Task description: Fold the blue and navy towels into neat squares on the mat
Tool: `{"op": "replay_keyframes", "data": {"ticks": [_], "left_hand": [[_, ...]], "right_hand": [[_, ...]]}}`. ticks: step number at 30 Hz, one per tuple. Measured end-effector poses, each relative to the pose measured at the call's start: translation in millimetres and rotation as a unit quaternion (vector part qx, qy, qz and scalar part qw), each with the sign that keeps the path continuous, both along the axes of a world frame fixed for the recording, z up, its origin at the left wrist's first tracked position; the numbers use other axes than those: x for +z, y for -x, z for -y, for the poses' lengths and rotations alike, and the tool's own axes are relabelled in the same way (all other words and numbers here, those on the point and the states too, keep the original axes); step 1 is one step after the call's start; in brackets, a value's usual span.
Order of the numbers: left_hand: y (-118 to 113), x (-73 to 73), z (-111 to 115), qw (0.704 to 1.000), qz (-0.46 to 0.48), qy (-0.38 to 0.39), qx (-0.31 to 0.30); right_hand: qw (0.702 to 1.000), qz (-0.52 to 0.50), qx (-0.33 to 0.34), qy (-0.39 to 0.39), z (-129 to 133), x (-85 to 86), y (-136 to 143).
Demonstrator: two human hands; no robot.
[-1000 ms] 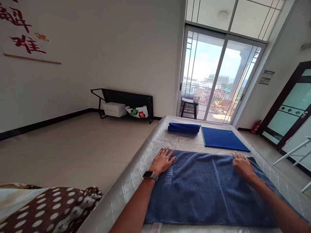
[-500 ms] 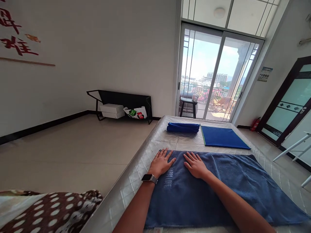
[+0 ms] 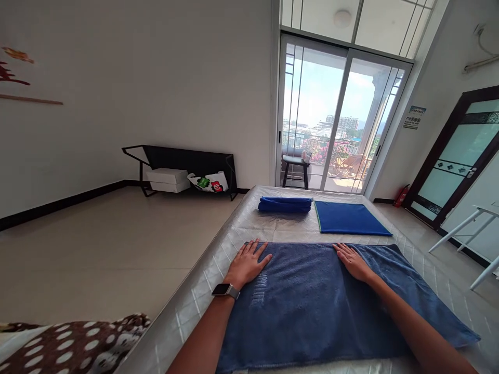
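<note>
A grey-blue towel (image 3: 307, 311) lies spread on a silvery quilted mattress (image 3: 198, 296), with some wrinkles toward its right side. My left hand (image 3: 247, 264) rests flat on the towel's far left corner, fingers spread, a watch on the wrist. Near the middle of the far edge, my right hand (image 3: 353, 261) presses flat on the cloth with its fingers stretched out. Beyond the towel are a rolled bright blue cloth (image 3: 285, 204) and, to its right, a flat folded blue cloth (image 3: 351, 218) with a green edge.
A brown polka-dot blanket (image 3: 74, 345) is at the lower left. Against the wall stands a black rack (image 3: 175, 156) with white boxes (image 3: 167, 179). A stool (image 3: 295, 163) is by the glass door; a white-legged table (image 3: 456, 234) is at the right.
My right hand has slid rightward along the towel's far edge, and the cloth between my hands looks smoother. My left hand stays at the corner. The view has shifted slightly.
</note>
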State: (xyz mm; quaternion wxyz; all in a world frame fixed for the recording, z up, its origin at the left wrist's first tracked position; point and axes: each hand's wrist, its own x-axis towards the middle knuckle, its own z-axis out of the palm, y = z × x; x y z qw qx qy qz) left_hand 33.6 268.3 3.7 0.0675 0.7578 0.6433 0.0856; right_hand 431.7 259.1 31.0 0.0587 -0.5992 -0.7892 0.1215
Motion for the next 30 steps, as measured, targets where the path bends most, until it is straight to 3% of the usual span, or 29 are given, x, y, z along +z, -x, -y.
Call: {"op": "replay_keyframes", "data": {"ticks": [5, 10, 13, 22, 27, 30], "left_hand": [[-1, 5.6, 2, 1.0, -0.011, 0.006, -0.002], [-4, 12.9, 7, 1.0, -0.024, 0.02, 0.001], [-5, 15.1, 8, 0.999, -0.029, 0.026, 0.005], [-6, 17.1, 8, 0.999, -0.033, 0.036, 0.009], [-6, 17.8, 9, 0.999, -0.042, 0.031, 0.006], [-6, 16.0, 8, 0.999, -0.042, 0.023, 0.004]], "right_hand": [[0.998, 0.042, -0.029, -0.031, 4, -3.5, -4], [0.997, 0.063, -0.039, -0.009, 8, 0.0, -11], [0.995, 0.075, -0.063, -0.009, 10, 0.2, -35], [0.972, 0.129, -0.196, -0.007, 12, -3.4, -143], [0.962, 0.138, -0.237, -0.008, 15, -6.8, -153], [0.959, 0.148, -0.24, 0.005, 17, 1.4, -147]]}}
